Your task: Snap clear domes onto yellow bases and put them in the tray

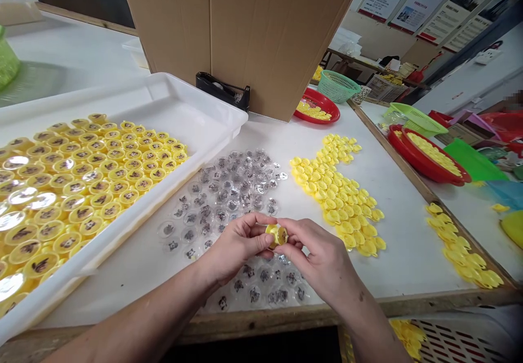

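Between my two hands is a small yellow plastic cup (277, 235) with a dark print on its round face. My left hand (241, 237) pinches it from the left with thumb and fingers, and my right hand (308, 243) grips its right side. Under and behind the hands lie many clear round lids (232, 188) printed with dark animal-like pictures. To the right, yellow cups (343, 205) are spread in a cluster on the white table. On the left, a white tray (204, 118) holds rows of yellow cups with printed tops.
A tall cardboard box (245, 36) stands at the back, with a black tape dispenser (223, 90) before it. Red plates (433, 156) of yellow pieces are at the right, beyond a wooden strip (400, 167). More yellow pieces (463, 248) lie along that strip.
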Demonstrator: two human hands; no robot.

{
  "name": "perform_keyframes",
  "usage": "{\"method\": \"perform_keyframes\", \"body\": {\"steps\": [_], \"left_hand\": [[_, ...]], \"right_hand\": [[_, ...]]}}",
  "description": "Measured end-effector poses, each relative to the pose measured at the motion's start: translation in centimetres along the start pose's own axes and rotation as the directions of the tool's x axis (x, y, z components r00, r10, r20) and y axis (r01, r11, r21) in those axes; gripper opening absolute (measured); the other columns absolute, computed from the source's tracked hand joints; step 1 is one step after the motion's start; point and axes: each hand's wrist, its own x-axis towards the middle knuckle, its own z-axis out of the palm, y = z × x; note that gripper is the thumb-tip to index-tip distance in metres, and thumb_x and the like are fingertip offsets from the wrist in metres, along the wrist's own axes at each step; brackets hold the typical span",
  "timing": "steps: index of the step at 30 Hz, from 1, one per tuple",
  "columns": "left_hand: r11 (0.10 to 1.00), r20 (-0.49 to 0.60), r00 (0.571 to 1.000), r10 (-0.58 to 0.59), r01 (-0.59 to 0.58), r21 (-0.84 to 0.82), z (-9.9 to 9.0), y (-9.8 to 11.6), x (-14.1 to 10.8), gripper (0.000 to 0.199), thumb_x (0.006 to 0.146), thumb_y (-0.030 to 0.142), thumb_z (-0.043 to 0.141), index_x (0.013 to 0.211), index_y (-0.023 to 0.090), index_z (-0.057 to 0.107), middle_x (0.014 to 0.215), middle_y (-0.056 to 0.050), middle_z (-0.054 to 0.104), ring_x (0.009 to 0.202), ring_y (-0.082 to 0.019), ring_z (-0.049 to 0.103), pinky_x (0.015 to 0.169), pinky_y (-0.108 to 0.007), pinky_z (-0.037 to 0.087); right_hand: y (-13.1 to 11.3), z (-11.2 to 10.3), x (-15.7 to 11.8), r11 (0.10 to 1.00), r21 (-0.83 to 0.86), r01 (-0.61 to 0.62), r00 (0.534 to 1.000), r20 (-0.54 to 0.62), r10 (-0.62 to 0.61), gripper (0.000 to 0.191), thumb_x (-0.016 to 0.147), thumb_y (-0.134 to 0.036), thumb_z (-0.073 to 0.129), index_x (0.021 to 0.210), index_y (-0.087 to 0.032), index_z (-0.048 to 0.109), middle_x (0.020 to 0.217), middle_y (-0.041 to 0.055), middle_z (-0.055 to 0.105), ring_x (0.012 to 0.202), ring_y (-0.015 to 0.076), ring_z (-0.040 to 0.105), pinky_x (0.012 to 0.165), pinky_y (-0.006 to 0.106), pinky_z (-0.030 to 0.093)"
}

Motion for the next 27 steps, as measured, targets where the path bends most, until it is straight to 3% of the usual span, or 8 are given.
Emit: {"method": "perform_keyframes", "body": {"steps": [7,15,19,21,24,27], "left_hand": [[0.995,-0.026,0.996,0.08,-0.078,0.068,0.6,-0.2,-0.3,0.031,0.072,0.027,0.072,0.097,0.013,0.059,0.086,-0.005,0.068,0.077,-0.013,0.061,0.071,-0.026,0.047],[0.999,0.003,1.0,0.027,-0.027,0.043,1.1,0.2,-0.9,0.038,0.075,0.026,0.07,0.108,0.013,0.054,0.091,-0.006,0.066,0.085,-0.014,0.06,0.081,-0.03,0.045],[0.994,-0.005,0.999,0.048,-0.047,0.097,1.1,0.5,-0.8,0.042,0.074,0.024,0.071,0.108,0.015,0.048,0.087,-0.004,0.064,0.08,-0.012,0.059,0.074,-0.026,0.045],[0.987,-0.023,0.997,0.072,-0.068,0.147,1.1,0.5,-0.7,0.036,0.077,0.026,0.068,0.104,0.016,0.046,0.078,-0.001,0.062,0.072,-0.011,0.058,0.067,-0.024,0.044],[0.969,-0.011,0.995,0.103,-0.098,0.225,1.0,0.6,-0.5,0.027,0.078,0.028,0.066,0.095,0.015,0.048,0.076,-0.001,0.061,0.071,-0.011,0.056,0.065,-0.023,0.043],[0.943,-0.006,0.991,0.135,-0.127,0.309,0.7,0.7,-0.4,0.024,0.077,0.028,0.067,0.093,0.015,0.054,0.085,-0.003,0.061,0.078,-0.013,0.057,0.068,-0.024,0.043]], "right_hand": [[-0.4,0.3,0.1,1.0,-0.014,0.008,0.999,-0.046,-0.009,0.024,0.078,-0.013,0.066,0.101,-0.019,0.063,0.084,0.0014,0.064,0.075,0.0127,0.06,0.068,0.023,0.047],[-0.8,1.0,-0.2,0.979,-0.191,0.065,0.991,-0.099,-0.085,0.015,0.084,-0.013,0.055,0.097,-0.015,0.062,0.075,0.0034,0.059,0.066,0.0154,0.058,0.061,0.027,0.048],[-0.9,2.1,-0.4,0.974,-0.215,0.065,0.986,-0.137,-0.096,0.017,0.085,-0.011,0.05,0.099,-0.014,0.061,0.078,0.0051,0.059,0.069,0.016,0.059,0.065,0.028,0.049],[-0.7,2.4,-0.5,0.989,-0.138,0.048,0.985,-0.159,-0.07,0.014,0.085,-0.013,0.053,0.096,-0.016,0.061,0.078,0.0043,0.058,0.069,0.0152,0.058,0.065,0.028,0.049],[0.0,2.1,-0.5,0.994,0.107,-0.034,0.985,-0.165,0.051,0.017,0.08,-0.018,0.063,0.096,-0.019,0.06,0.082,0.0021,0.058,0.068,0.013,0.057,0.063,0.026,0.049],[0.9,1.8,-0.4,0.931,0.331,-0.154,0.981,-0.062,0.184,0.023,0.079,-0.022,0.064,0.101,-0.022,0.06,0.09,0.002,0.06,0.073,0.0129,0.058,0.065,0.025,0.05]]}}
